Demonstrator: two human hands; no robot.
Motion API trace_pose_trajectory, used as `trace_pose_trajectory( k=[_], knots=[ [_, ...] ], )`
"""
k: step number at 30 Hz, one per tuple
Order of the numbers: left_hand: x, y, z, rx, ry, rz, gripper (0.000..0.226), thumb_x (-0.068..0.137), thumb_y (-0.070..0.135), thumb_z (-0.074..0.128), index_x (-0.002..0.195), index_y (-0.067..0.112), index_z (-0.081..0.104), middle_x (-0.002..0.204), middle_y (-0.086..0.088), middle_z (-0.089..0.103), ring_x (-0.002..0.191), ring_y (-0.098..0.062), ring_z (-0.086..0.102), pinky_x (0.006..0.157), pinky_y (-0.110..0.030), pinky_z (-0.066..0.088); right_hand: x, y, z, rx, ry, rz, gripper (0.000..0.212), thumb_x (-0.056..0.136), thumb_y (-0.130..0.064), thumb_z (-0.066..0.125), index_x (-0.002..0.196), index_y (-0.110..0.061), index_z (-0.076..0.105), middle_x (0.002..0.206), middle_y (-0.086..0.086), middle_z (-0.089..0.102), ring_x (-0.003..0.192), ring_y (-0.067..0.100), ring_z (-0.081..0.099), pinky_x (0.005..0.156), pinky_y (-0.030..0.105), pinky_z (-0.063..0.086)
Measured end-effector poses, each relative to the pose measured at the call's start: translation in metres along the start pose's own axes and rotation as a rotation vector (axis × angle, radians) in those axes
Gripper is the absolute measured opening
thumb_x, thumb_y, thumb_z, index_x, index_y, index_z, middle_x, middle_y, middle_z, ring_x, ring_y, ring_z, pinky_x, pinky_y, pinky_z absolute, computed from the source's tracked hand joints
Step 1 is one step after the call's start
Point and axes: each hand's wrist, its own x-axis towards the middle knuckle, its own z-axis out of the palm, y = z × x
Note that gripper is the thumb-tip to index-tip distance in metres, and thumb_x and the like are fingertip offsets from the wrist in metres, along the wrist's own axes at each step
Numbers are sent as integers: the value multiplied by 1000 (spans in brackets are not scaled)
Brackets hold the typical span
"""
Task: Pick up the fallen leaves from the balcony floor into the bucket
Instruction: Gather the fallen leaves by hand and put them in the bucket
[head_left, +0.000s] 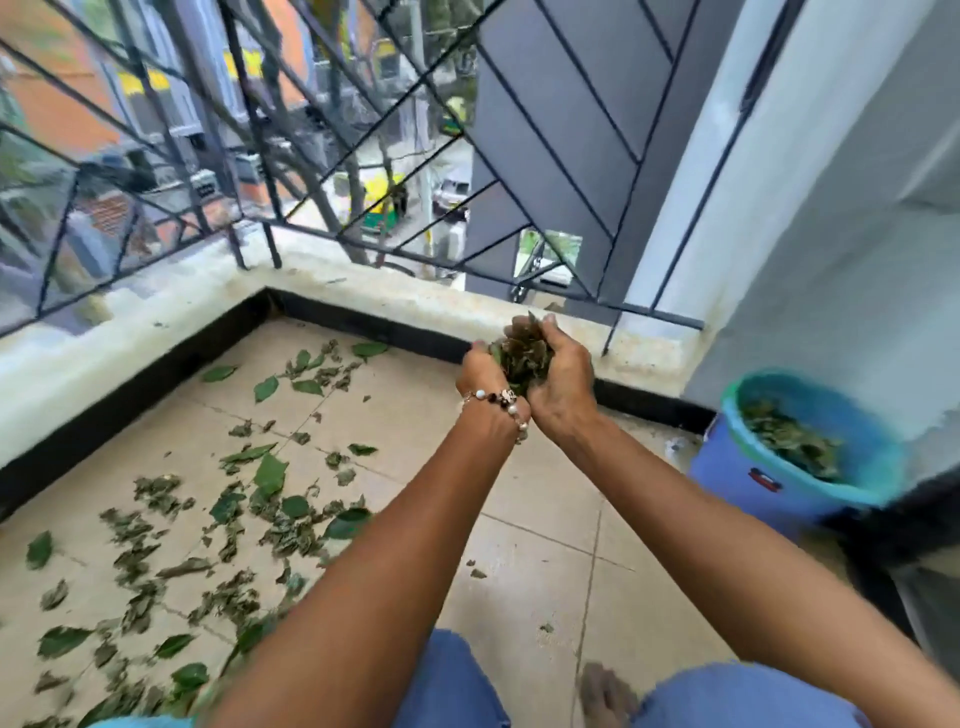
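Left hand (485, 371) and right hand (563, 376) cup one crumpled leaf bunch (521, 351); round blue plastic bucket (802, 454) at three o'clock, flat leaves (218, 514) at eight.

Both hands (524, 382) cupping a leaf clump (521, 353), scattered leaves (208, 519) on floor, bucket (800, 447) at right

A clump of leaves (521, 354), green and dry brown, sits raised above the floor. Many more fallen leaves (228, 499) lie scattered across the tiled floor (530, 499). The blue bucket (800, 457), teal-rimmed, stands at the right wall, partly filled with leaves.
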Motion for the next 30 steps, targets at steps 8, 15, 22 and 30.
trace_pose_trajectory(
  k=[8,15,22,30],
  knots=[
    [22,-124,80,176,-121,-95,23,83,25,61,91,5,69,99,-17,72,88,-35,70,85,-50,56,32,-66,-116,107,239,-138,24,96,-18,53,80,-5,66,72,8,64,66,20,61,73,33,55],
    [23,-254,163,368,-381,-252,35,85,47,56,92,14,64,116,-11,67,103,-28,66,96,-47,52,79,-136,-252,197,593,-273,30,97,-31,51,78,-10,61,71,7,61,68,25,60,67,33,55],
    [10,-306,217,604,-703,-488,97,79,85,35,124,2,59,116,-24,65,103,-35,65,91,-49,50,93,-181,-339,-17,821,-213,42,97,-51,46,91,-11,59,98,11,64,92,30,63,85,50,54],
    [28,-299,205,667,-699,-446,91,86,80,22,151,18,29,155,-7,31,140,-25,35,98,-36,38,85,-178,-367,-66,894,-211,50,100,-52,39,91,-7,60,87,4,55,74,14,49,76,27,44]
  ],
)
